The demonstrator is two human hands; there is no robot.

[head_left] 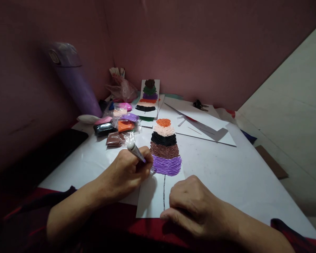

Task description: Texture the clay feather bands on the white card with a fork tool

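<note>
My left hand (129,172) grips a white pen-like tool (135,150), its tip at the left edge of the purple clay band (167,165). That band is the lowest layer of a clay tree (164,147) with brown, black, peach and orange bands above, built on a white card (152,200) with a black line down its middle. My right hand (192,207) rests curled on the card's lower right corner and holds nothing.
Bags of coloured clay (118,123) lie to the left, beside a purple flask (73,80) and a black flat object (65,140). A finished clay card (148,96) leans at the back. White sheets (200,123) and keys (198,104) lie right of it.
</note>
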